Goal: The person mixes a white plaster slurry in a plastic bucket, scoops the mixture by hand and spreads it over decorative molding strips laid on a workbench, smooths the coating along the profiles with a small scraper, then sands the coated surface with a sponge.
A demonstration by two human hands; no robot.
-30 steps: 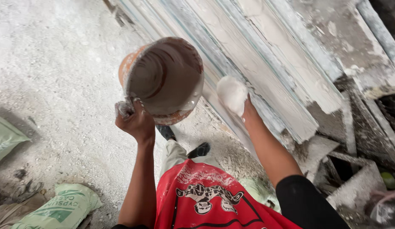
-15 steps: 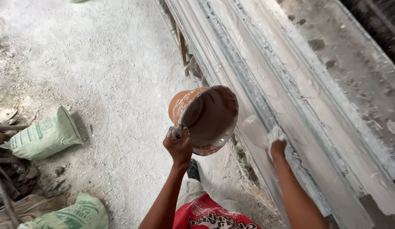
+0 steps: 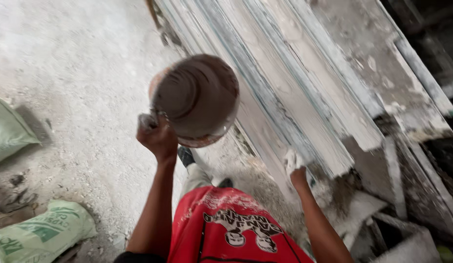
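**Two hands at work: one on the bowl, one on the moulding**

Two bare hands shared the work as a person in a red printed shirt (image 3: 231,234) stood over a stack of long white plaster mouldings (image 3: 304,92) leaning across a dusty concrete floor (image 3: 66,63). The left hand (image 3: 158,139) was raised, its fingers clamped on the rim of a round orange bowl (image 3: 197,100), tipped so that its brown, smeared inside faced the camera. The bowl hung above the floor, just beside the near edge of the mouldings. The right hand (image 3: 294,165), caked white, pressed against the lower end of the nearest moulding; its fingers appeared curled together, possibly around a wad of wet plaster, though the coating and blur made it hard to be sure. Green sacks (image 3: 41,234) lay on the floor to the person's left, and broken plaster pieces (image 3: 372,209) sat at the foot of the stack.

Judging from the pose, the smoothing would go best with the bowl held level and close, so that nothing dripped on the floor, and with the right hand drawn along the profile in one even, light stroke rather than dabbed.
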